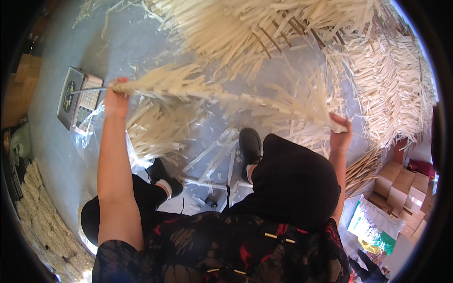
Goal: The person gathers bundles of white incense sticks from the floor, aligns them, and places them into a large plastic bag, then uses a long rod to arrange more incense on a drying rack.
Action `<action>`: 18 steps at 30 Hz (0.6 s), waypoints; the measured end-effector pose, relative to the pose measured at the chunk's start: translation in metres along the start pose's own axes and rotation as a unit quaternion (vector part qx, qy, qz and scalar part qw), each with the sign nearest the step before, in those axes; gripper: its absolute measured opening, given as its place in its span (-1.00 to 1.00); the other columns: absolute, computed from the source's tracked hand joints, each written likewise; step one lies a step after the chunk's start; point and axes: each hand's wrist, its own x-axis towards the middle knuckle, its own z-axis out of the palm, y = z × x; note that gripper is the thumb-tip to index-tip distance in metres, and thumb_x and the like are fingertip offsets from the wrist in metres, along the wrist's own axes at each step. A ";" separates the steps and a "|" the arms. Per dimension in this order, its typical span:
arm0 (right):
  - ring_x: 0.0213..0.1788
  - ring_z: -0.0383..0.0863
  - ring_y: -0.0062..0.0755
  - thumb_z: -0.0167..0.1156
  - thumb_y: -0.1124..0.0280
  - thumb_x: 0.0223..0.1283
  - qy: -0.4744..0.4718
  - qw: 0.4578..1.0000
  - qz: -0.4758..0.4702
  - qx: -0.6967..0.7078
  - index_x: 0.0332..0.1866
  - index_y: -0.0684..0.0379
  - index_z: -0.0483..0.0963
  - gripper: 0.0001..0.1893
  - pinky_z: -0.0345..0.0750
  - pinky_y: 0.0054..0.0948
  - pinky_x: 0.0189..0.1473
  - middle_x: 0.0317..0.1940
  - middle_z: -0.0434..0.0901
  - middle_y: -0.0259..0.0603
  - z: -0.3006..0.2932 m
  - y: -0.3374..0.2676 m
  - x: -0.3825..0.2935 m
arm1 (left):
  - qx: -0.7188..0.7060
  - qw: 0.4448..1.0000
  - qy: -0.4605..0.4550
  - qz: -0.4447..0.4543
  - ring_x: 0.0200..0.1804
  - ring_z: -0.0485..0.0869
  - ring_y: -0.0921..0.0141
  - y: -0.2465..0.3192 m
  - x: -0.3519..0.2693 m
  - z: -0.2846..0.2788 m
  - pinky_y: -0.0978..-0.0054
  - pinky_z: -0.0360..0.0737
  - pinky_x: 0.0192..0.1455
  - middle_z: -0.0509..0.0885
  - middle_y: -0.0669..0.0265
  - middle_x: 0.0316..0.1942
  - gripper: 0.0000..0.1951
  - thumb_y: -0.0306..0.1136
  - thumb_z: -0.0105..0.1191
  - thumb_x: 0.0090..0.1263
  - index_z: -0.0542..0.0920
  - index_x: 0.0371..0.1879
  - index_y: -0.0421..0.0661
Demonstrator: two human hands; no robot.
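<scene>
A long, fringed length of pale dried strips (247, 100) stretches between my two raised hands, sagging a little in the middle. Its left end is gripped by my left hand (117, 100), from which a thin rod (88, 90) sticks out over a digital scale (83, 99). At the opposite end, my right hand (341, 132) pinches the strips with its fingers curled around them. Motion blurs parts of the fringe. Below the left portion, a bundle of similar strips (159, 131) lies on the floor, partly on clear plastic (132, 152).
Large heaps of pale strips (212, 32) and a stacked pile (389, 85) fill the far side and right. Brown sticks (364, 169), cardboard boxes (400, 184) and a printed sack (373, 219) stand at right. Loose strips (216, 152) litter the floor between my shoes (250, 145).
</scene>
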 end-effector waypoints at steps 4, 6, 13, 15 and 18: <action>0.05 0.54 0.00 -0.34 0.20 0.35 -0.032 0.999 -0.015 0.039 -0.16 0.52 0.53 -0.43 0.32 -0.22 0.27 -0.09 0.60 0.19 -0.006 0.010 -0.005 | -0.058 0.996 -0.059 0.046 -0.06 0.56 0.32 0.006 -0.016 0.010 0.31 0.44 0.12 0.62 0.23 -0.21 -0.67 -0.14 -0.20 0.50 0.53 -0.28 -0.15; 0.05 0.53 -0.01 -0.36 0.21 0.33 0.017 0.999 0.026 0.039 -0.18 0.53 0.53 -0.43 0.31 -0.24 0.27 -0.10 0.60 0.19 -0.006 0.042 0.004 | -0.029 0.998 -0.032 0.045 -0.04 0.56 0.30 -0.022 -0.006 0.004 0.32 0.46 0.13 0.62 0.21 -0.21 -0.64 -0.13 -0.24 0.52 0.53 -0.25 -0.18; 0.06 0.51 -0.01 -0.37 0.23 0.31 -0.003 0.994 0.051 0.093 -0.21 0.54 0.53 -0.43 0.28 -0.21 0.29 -0.11 0.60 0.19 0.028 0.039 0.011 | 0.063 0.994 -0.087 0.015 0.03 0.54 0.29 -0.024 -0.032 0.055 0.34 0.39 0.20 0.62 0.16 -0.17 -0.52 -0.03 -0.28 0.54 0.54 -0.16 -0.24; 0.06 0.50 0.00 -0.35 0.23 0.30 -0.048 0.988 0.045 0.141 -0.21 0.54 0.53 -0.43 0.27 -0.19 0.29 -0.11 0.59 0.19 0.035 0.021 0.011 | 0.043 0.991 -0.122 0.043 0.02 0.53 0.30 -0.010 -0.044 0.058 0.33 0.39 0.20 0.62 0.15 -0.16 -0.51 -0.01 -0.29 0.53 0.55 -0.17 -0.24; 0.03 0.52 0.02 -0.33 0.22 0.28 -0.049 0.985 0.020 0.163 -0.30 0.52 0.52 -0.45 0.29 -0.12 0.28 -0.15 0.60 0.23 0.049 -0.006 -0.011 | -0.055 0.972 -0.191 0.126 -0.01 0.53 0.32 0.007 -0.065 0.062 0.33 0.37 0.18 0.62 0.18 -0.15 -0.50 0.01 -0.32 0.53 0.57 -0.20 -0.20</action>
